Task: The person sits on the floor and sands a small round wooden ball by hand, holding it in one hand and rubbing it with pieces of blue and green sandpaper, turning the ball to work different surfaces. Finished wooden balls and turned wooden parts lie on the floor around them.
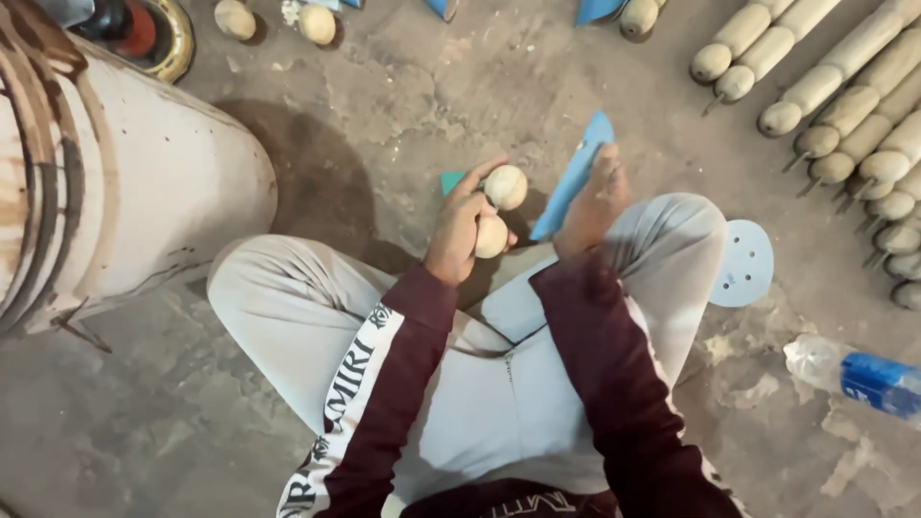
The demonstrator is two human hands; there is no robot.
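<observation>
Hands first: we see the left hand (459, 227) wrapped around a pale wooden piece (498, 211) with two rounded knobs, one above the other, fingers curled firmly about it. It sits just above our knees, near the middle of the scene. Over to the right, the right hand (595, 203) grips a blue sheet of sandpaper (576, 182), a long strip angled up and away, its near end close beside the wooden piece. We cannot tell whether the two touch.

We sit cross-legged on a rough concrete floor (384, 105), light trousers and maroon sleeves in view. Beside the right knee lies a round pale-blue sanding disc (743, 264) with small holes. Far right, rows of turned wooden handles (844, 105) lie side by side, each with a rounded end and a metal pin. A plastic bottle (859, 374) with a blue label lies near right. A big whitish drum (125, 192) fills the left, and loose wooden balls (317, 24) rest along the far edge.
</observation>
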